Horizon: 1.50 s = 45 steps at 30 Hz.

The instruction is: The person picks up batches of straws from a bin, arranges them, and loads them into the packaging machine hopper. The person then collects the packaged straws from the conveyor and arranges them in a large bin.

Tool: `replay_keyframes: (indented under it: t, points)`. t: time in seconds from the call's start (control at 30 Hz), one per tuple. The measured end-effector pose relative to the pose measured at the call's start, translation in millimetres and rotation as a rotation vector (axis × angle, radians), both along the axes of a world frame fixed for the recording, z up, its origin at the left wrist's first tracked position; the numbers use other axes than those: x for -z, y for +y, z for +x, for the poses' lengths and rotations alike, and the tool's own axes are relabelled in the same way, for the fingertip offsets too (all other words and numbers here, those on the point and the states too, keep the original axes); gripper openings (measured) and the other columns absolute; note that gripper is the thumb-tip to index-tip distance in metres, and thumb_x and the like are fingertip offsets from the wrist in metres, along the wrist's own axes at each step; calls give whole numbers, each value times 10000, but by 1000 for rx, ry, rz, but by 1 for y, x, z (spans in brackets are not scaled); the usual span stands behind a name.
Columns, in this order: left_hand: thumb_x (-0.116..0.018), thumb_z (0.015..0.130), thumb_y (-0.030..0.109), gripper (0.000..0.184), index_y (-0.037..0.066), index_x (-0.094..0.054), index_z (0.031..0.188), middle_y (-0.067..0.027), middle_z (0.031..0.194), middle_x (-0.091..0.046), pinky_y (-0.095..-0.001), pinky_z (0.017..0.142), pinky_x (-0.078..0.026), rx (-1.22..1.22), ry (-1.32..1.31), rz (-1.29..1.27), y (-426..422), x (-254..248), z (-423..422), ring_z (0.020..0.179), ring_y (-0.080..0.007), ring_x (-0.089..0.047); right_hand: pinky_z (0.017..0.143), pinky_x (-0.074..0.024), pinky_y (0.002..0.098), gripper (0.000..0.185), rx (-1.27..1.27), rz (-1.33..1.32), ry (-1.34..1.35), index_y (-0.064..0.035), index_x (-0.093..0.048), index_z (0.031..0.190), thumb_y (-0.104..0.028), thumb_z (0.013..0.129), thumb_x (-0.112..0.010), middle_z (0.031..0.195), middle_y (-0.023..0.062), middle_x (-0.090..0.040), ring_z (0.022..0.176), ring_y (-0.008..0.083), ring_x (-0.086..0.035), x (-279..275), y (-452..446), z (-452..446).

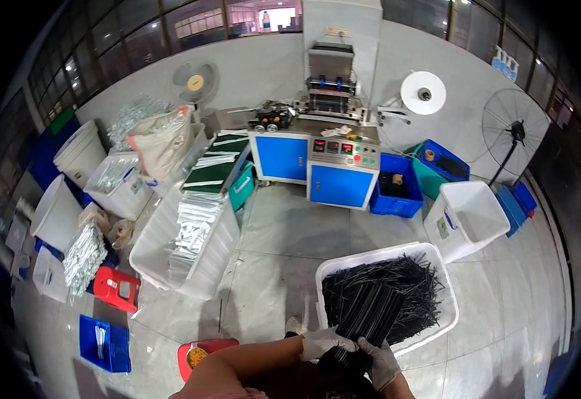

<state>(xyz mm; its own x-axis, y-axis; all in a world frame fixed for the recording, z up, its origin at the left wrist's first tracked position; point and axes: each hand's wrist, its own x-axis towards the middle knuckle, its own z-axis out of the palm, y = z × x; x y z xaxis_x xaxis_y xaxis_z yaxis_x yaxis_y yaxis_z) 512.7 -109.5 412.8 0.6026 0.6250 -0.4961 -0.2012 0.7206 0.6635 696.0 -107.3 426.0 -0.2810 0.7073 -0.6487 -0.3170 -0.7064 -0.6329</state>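
My left hand (327,342), in a white glove, is closed on the left side of a thick bundle of black sticks (371,311). On the bundle's lower right side my right hand (380,362), gloved too, has its fingers wrapped round it. The bundle tilts up and away from me over the near part of a white tub (453,302), which holds a loose heap of similar black sticks (413,286). The lower end of the bundle is partly hidden between my hands.
A machine on blue cabinets (341,185) stands ahead. A long white bin (221,256) with wrapped white sticks is at left, near a red stool (116,290). A white bin (476,213) stands beyond the tub. A fan (518,130) is at right.
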Motion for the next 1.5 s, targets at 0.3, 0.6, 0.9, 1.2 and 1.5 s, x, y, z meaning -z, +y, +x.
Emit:
replay_keyframes:
  t: [0.3,0.6,0.9,1.2,1.5]
  points:
    - [-558,761,16,358,-57,-542,1112,-144,1060,-603,-333,855,-478,-413,-258,-223,3,-1,-92,946,-226,-602,850,-446,327,325,-593,1004,-304,30,-553,1069,-99,775,-604,1043,86,-591,978,215,-554,-3,52,-73]
    - [-511,599,50,680,-54,-412,1264,-205,1216,-509,-430,960,-429,-662,-467,-75,73,33,-227,1083,-350,-528,819,-498,305,304,-255,-32,351,-4,-563,1069,6,777,-477,940,103,-617,866,204,-607,-11,137,-191]
    - [-489,621,67,673,-42,-403,1279,-204,1240,-490,-423,994,-388,-667,-487,-76,165,-7,-291,1125,-335,-499,848,-498,389,119,-107,-33,648,-22,-610,730,16,741,-498,854,85,-631,858,223,-615,44,216,-236]
    - [-496,768,101,544,-75,-394,1274,-189,1243,-492,-378,1004,-379,-522,-210,97,310,-19,-338,1124,-305,-507,850,-481,350,161,-228,915,267,26,-618,935,11,798,-535,923,148,-638,904,227,-608,50,371,-282]
    - [-633,798,57,430,4,-487,1199,-82,1086,-572,-315,852,-471,-449,154,-2,445,-55,-324,997,-177,-558,903,-449,316,465,-424,71,256,14,-430,1253,-59,824,-595,1160,128,-542,1050,209,-537,-13,505,-345]
